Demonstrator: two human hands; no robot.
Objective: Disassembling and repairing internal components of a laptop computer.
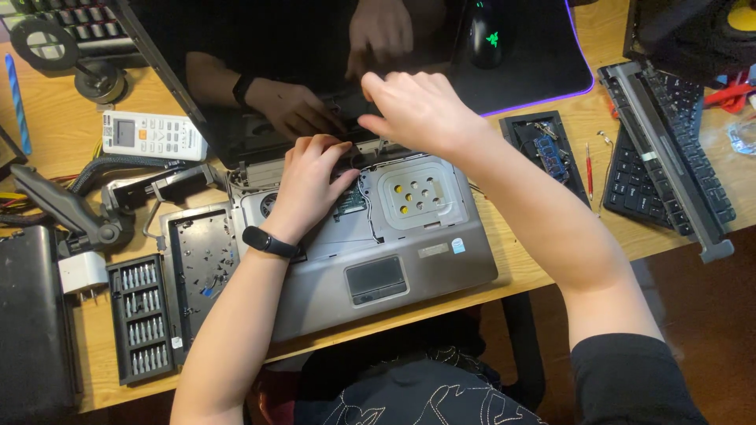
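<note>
Dark clothing with pale stitching fills the near edge, and past it the wooden table (543, 271) begins. Closest on it lies a half-stripped grey laptop (370, 267), its keyboard gone, touchpad toward the person and bare metal plates showing further in. To its left sit one black case of screwdriver bits (144, 319) in rows and one detached grey cover panel (198, 271) with loose screws scattered in it; I cannot count those.

Both hands work at the hinge end of the laptop. The left hand (311, 185), a black band at its wrist, rests on the open base with fingers curled down; what the fingertips touch is hidden under them, so I cannot tell whether its grip is closed on anything. The right hand (417, 110) reaches across above it, fingers bent and pressed toward the hinge strip; its grip is hidden too.

Beyond them the dark screen (283, 55) leans back and mirrors both hands. Right of the laptop lie a small black tray (545, 149) of parts, one red-handled tool (588, 161) and a removed keyboard (669, 157) with a grey strip over it. Farther left sits one white remote control (153, 135), farther back one black mouse (485, 33) on a glowing-edged mat, partly cut off.
</note>
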